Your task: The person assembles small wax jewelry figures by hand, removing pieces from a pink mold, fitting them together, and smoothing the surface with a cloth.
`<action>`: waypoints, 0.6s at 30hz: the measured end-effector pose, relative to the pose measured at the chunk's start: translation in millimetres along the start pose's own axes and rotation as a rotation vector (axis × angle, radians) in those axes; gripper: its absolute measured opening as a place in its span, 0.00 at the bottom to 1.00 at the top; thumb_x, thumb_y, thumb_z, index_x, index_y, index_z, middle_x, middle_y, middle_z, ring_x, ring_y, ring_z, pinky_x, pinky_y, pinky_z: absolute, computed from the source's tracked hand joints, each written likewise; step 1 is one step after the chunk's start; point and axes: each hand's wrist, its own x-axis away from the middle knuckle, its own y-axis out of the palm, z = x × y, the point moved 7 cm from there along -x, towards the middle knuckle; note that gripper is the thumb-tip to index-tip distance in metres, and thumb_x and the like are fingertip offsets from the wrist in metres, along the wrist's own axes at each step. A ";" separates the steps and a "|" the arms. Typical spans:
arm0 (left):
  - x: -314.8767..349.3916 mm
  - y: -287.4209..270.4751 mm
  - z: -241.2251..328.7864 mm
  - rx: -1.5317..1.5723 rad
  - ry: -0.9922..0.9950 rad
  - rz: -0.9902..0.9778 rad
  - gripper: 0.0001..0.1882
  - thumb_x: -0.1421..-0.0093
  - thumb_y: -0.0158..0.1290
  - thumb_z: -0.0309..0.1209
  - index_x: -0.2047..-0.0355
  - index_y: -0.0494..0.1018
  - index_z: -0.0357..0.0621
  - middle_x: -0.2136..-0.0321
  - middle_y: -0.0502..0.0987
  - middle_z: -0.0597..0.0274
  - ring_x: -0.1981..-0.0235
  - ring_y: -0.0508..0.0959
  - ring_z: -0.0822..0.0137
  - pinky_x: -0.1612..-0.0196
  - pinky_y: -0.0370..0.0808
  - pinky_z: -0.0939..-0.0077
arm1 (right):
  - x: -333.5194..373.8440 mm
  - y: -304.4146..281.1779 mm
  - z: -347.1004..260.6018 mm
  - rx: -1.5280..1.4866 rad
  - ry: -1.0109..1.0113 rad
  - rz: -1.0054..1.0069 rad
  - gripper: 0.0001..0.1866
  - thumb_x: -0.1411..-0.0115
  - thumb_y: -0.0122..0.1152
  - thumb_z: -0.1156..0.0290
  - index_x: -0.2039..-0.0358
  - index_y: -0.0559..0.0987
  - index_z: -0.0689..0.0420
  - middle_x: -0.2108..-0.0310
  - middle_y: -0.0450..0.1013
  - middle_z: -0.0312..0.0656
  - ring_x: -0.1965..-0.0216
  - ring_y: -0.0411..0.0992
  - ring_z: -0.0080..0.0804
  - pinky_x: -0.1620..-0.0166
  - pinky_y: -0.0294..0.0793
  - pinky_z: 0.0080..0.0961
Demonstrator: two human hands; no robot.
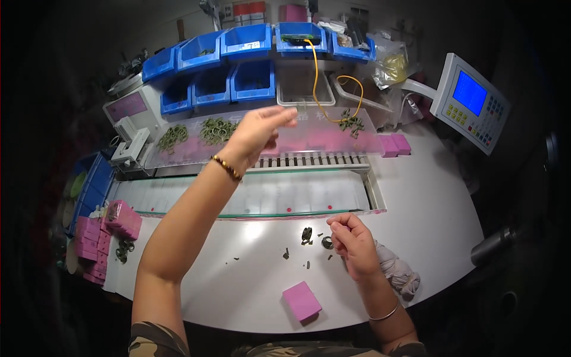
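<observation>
My left hand [260,132] is stretched out over a translucent sheet [309,140] at the back of the table, its fingers pressed together. Whatever may be between those fingertips is too small to make out. My right hand [355,245] hovers above the white table, thumb and forefinger pinched; anything they hold is hidden. Just left of it lie a green ring [327,242] and a clump of dark green pieces [307,235]. Small dark scraps [286,254] are scattered around them. Nearer to me is a pink block [302,301].
Piles of green rings [217,130] rest on the sheet. Blue bins [247,40] stand in two rows behind it. A long strip of pale flaps [279,196] crosses the table. A control panel [473,101] juts in at right. Pink blocks [95,241] stack at left; a crumpled cloth [397,271] lies by my right wrist.
</observation>
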 end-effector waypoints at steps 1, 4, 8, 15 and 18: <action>-3.6 0.8 8.0 0.051 0.016 0.044 0.31 0.37 0.63 0.43 0.41 0.71 0.35 0.62 0.80 0.68 0.79 0.64 0.83 0.72 0.66 0.87 | -0.9 0.0 1.4 -0.021 0.014 -0.019 0.08 0.33 0.58 0.75 0.55 0.75 0.58 0.75 0.64 0.26 0.78 0.56 0.10 0.76 0.53 0.12; 3.7 24.2 -15.7 0.142 -0.007 0.064 0.33 0.34 0.59 0.37 0.35 0.62 0.33 0.57 0.77 0.64 0.74 0.67 0.81 0.71 0.69 0.84 | 0.0 -3.3 4.5 -0.061 0.001 -0.051 0.13 0.38 0.55 0.81 0.52 0.74 0.58 0.68 0.68 0.32 0.73 0.60 0.13 0.70 0.59 0.11; 44.2 42.9 -69.1 0.499 -0.212 -0.112 0.22 0.38 0.51 0.20 0.43 0.68 0.31 0.57 0.73 0.60 0.67 0.71 0.74 0.63 0.73 0.79 | 1.7 -2.0 5.4 -0.149 -0.022 -0.047 0.23 0.45 0.51 0.87 0.48 0.72 0.60 0.49 0.69 0.42 0.49 0.70 0.25 0.45 0.69 0.22; 130.6 65.1 -104.5 0.842 -0.342 -0.248 0.23 0.48 0.42 0.11 0.51 0.70 0.29 0.53 0.73 0.52 0.48 0.74 0.59 0.35 0.70 0.64 | 9.9 11.8 -13.8 -0.107 0.003 -0.056 0.15 0.30 0.51 0.77 0.44 0.68 0.64 0.45 0.70 0.45 0.50 0.77 0.32 0.45 0.79 0.26; 155.8 65.7 -109.7 0.878 -0.352 -0.179 0.21 0.46 0.42 0.10 0.51 0.69 0.28 0.52 0.72 0.48 0.44 0.73 0.54 0.32 0.68 0.61 | 20.5 17.1 -17.5 -0.080 0.033 -0.094 0.15 0.29 0.53 0.73 0.45 0.72 0.63 0.54 0.75 0.41 0.64 0.75 0.23 0.61 0.76 0.18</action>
